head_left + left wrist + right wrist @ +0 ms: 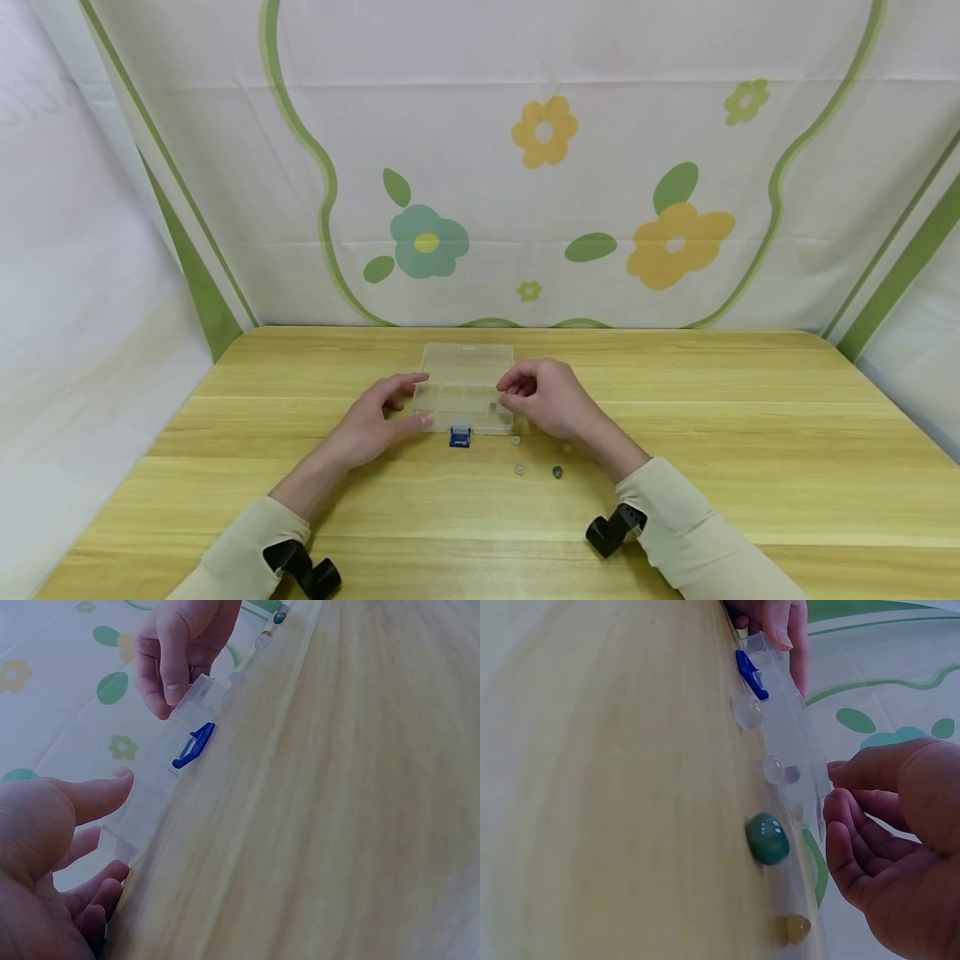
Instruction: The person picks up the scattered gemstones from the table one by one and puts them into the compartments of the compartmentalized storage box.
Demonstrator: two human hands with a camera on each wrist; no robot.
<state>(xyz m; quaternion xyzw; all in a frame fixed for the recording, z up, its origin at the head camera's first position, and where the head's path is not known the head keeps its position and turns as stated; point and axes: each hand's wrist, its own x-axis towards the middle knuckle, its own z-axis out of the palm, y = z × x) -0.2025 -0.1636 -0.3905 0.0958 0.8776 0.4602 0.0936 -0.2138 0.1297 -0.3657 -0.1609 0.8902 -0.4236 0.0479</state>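
A clear plastic compartment box [465,423] stands on the table with its lid [468,364] raised at the back. On its front is a blue latch [460,437]. My left hand [371,421] holds the left end, thumb at the front corner and index finger toward the hinge side. Over the right end hovers my right hand [551,400], its fingers loosely bent; no object shows between thumb and index finger in the right wrist view. Just below those fingertips, a small dark grey stone [792,774] shows through the box wall.
Loose stones lie in front of the box and to its right: a green one [768,839], a yellowish one [798,928] and two pale clear ones, the nearer [519,469] and the farther [515,440]. Behind the wooden table [465,533] hangs a flowered cloth [480,183].
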